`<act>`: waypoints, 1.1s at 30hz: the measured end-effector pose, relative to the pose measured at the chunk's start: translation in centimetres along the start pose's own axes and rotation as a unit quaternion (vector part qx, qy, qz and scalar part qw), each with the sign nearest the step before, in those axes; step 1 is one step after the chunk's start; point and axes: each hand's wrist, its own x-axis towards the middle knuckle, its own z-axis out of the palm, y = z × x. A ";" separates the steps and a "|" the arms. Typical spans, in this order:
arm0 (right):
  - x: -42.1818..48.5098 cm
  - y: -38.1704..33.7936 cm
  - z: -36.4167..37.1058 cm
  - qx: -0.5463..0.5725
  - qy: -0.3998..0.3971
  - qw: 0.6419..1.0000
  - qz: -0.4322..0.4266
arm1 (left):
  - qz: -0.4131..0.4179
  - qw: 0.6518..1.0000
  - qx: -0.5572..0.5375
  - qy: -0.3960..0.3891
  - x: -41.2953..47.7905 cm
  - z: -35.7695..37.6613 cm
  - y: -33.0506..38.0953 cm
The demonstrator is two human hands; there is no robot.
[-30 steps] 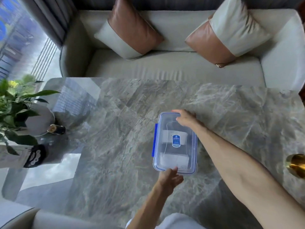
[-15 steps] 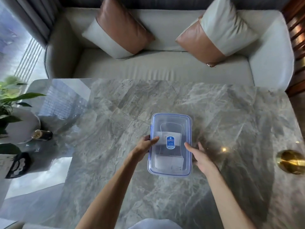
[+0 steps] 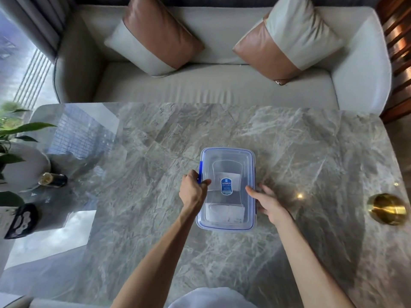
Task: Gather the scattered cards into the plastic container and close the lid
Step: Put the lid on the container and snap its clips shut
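- The clear plastic container stood on the marble table, near its middle, with the lid seated on top
- White cards were visible through the lid, lying inside; no loose cards showed on the table, so gathering was judged complete
- The left hand was curled over the blue clip on the container's left side, thumb on the lid edge, fingers closed on the clip
- The right hand lay half open against the right side, fingers spread, thumb on the lid rim
- Whether the side clips were fully latched could not be told; pressing them home was judged the remaining step
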 end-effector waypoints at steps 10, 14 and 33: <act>-1.0 1.5 1.6 -0.015 0.185 0.977 -0.110 | -0.006 1.000 -0.011 -0.025 0.2 -0.6 0.3; -1.9 1.6 3.2 -0.035 0.261 0.955 -0.139 | -0.005 1.000 -0.009 -0.026 0.4 -0.5 0.2; 2.0 -6.1 5.4 -0.435 0.118 0.810 -0.375 | -0.259 0.794 -0.493 -0.241 -7.9 2.0 -2.7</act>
